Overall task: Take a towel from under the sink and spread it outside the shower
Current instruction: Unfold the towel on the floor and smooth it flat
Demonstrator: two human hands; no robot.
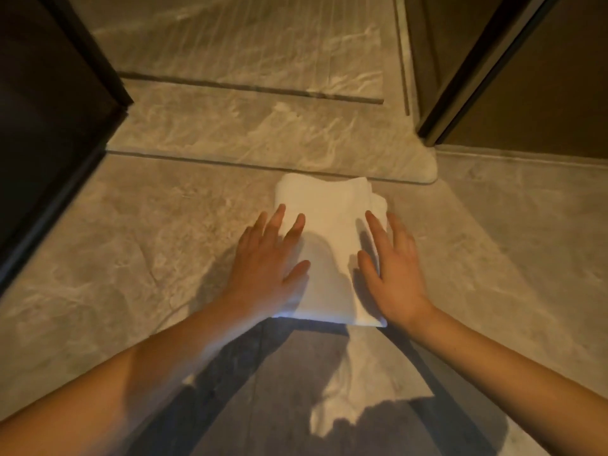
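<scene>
Floor (131, 258): grey marble-veined tile filling most of the frame, warm light.

Towel (329, 225): white, folded to a thick oblong, lying flat on the floor at centre frame. The long axis runs from lower centre toward upper centre. The far short end reaches the near edge of the raised sill (263, 139). The near short end lies between the two wrists. The right long edge shows bunched layers near the far corner.

Left hand (266, 261): palm down across the towel's left long edge, fingers straight and fanned wide, partly on cloth and partly on tile, gripping nothing.

Right hand (391, 274): palm down over the right long edge, fingers straight and somewhat spread, slightly blurred, gripping nothing.

Open room: bare tile to the left and right of the towel.

Sill: same stone, crossing the frame above the towel, with a rounded corner at the right.

Dark panel (49, 126): bounds the upper left.

Dark door frame (460, 77): bounds the upper right.

Shadow (296, 373): lower centre, between the forearms.
</scene>
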